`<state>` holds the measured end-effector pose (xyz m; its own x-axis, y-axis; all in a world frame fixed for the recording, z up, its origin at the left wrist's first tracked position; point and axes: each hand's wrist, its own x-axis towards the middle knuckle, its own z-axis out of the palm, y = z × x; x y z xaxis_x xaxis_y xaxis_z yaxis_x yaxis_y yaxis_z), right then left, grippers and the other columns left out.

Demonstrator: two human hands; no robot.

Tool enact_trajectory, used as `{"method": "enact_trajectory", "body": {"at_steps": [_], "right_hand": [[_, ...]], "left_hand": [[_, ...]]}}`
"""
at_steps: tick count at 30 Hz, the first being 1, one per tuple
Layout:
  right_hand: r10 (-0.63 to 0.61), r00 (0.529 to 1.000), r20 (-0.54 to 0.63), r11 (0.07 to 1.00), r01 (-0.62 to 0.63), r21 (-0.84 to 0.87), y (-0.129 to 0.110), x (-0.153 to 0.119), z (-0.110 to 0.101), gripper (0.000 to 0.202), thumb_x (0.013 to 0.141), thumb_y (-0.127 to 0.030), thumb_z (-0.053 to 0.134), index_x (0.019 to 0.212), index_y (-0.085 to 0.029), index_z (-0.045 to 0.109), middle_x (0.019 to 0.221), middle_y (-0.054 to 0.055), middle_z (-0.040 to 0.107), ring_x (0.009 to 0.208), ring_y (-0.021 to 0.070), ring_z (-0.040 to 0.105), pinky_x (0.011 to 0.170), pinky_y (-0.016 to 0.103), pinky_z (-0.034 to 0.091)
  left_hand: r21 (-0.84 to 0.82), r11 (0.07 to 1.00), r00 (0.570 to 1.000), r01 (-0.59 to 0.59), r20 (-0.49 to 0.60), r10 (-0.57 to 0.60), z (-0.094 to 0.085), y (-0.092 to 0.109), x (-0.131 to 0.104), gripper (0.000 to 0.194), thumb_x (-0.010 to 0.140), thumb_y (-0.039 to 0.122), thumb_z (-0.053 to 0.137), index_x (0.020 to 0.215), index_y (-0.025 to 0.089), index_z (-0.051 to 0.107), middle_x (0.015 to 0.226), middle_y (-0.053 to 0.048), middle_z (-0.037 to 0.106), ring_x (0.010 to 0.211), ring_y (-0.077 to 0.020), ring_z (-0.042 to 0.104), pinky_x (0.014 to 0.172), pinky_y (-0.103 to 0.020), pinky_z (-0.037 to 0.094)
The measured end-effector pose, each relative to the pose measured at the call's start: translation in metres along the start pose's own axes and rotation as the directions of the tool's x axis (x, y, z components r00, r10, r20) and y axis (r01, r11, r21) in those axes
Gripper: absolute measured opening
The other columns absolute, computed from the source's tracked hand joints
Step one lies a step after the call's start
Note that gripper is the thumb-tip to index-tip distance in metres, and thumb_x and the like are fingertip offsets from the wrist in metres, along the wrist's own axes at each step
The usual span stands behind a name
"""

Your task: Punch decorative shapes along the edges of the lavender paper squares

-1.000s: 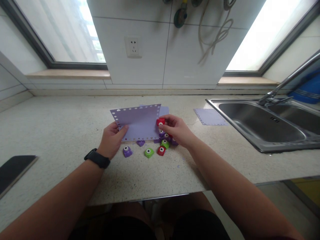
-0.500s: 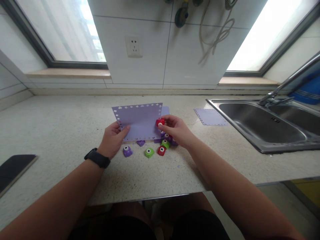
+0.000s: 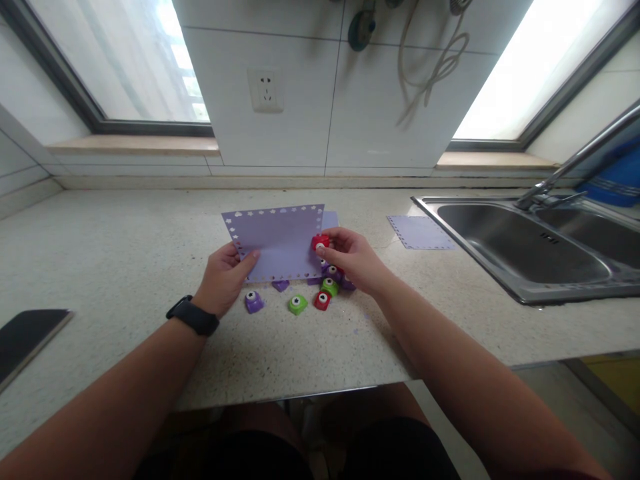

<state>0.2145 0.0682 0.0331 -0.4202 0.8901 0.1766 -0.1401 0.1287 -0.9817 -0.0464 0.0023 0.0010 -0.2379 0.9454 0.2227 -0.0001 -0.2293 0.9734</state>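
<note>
My left hand [image 3: 226, 277] pinches the left edge of a lilac sheet of paper [image 3: 283, 243], which is tilted up above the counter. Small shaped holes run along the sheet's top, left, bottom and part of its right edge. At the right edge, my right hand [image 3: 347, 257] is closed on a red craft punch [image 3: 320, 243], set against the paper's border. Below the sheet lie a purple punch [image 3: 254, 302], a green punch [image 3: 297, 305] and another red punch [image 3: 323, 300]. Several more punches cluster beneath my right hand, partly hidden by it and the paper.
Another lilac sheet [image 3: 420, 232] with punched edges lies beside the steel sink [image 3: 525, 247] on the right. A dark flat object [image 3: 33, 340] rests at the counter's left. Behind the counter [image 3: 125, 233] stands a tiled wall with a socket [image 3: 266, 91].
Hardly anything differs. Both hands keep their hold on the paper and the red punch, and the whole view has shifted slightly.
</note>
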Motion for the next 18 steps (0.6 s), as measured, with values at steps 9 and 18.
{"method": "enact_trajectory", "body": {"at_steps": [9, 18], "right_hand": [[0.0, 1.0, 0.018, 1.0, 0.0, 0.002, 0.0013, 0.0003, -0.0006, 0.033, 0.075, -0.035, 0.089, 0.102, -0.025, 0.072, 0.099, 0.004, 0.076, 0.091, 0.0188, 0.071, 0.091, 0.04, 0.058], [-0.005, 0.999, 0.049, 1.0, 0.005, -0.001, 0.0031, 0.0003, -0.0029, 0.032, 0.075, -0.035, 0.089, 0.1, -0.026, 0.071, 0.101, 0.004, 0.075, 0.092, 0.0196, 0.071, 0.091, 0.04, 0.059]], "left_hand": [[0.008, 1.0, 1.0, 0.009, -0.003, -0.009, 0.0, -0.0004, -0.0005, 0.047, 0.079, 0.047, 0.085, 0.113, 0.015, 0.075, 0.1, -0.011, 0.081, 0.092, -0.0282, 0.077, 0.089, -0.046, 0.062], [-0.004, 1.0, 1.0, 0.029, 0.005, -0.029, 0.0, 0.0, -0.0009, 0.046, 0.078, 0.047, 0.086, 0.11, 0.015, 0.075, 0.098, -0.01, 0.081, 0.085, -0.0267, 0.077, 0.085, -0.043, 0.063]]}}
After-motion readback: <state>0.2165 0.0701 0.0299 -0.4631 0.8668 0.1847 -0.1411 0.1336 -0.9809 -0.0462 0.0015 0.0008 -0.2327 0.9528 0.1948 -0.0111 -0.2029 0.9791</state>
